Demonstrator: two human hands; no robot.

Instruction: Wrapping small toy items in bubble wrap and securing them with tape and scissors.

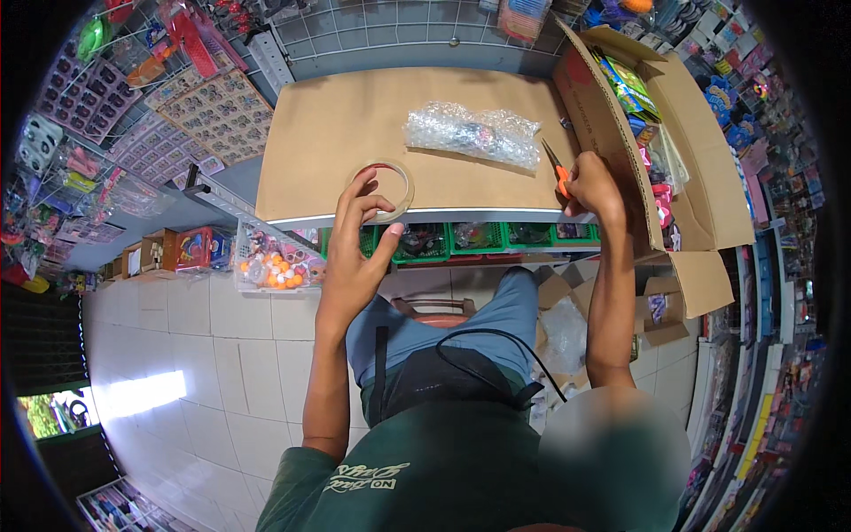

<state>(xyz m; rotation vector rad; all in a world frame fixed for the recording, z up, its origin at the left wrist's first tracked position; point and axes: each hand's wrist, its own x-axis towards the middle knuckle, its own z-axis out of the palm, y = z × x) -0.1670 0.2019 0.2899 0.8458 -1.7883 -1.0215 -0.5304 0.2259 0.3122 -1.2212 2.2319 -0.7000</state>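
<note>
My left hand (362, 239) is at the front edge of the brown-topped table (319, 133), its fingers at a roll of clear adhesive tape (403, 199) that lies near that edge. Toward the table's right end, my right hand (590, 186) is closed around the orange handle of a pair of scissors (560, 174), whose blades point away from me. Between the hands and farther back lies a bundle in bubble wrap (472, 133); what is inside shows only dimly.
An open cardboard box (698, 146) with colourful packaged goods stands at the right. A wire grid (372, 26) rises behind the table. Green baskets (475, 237) sit under the tabletop, and a metal post (233, 209) stands at its left. Packaged items hang at both sides.
</note>
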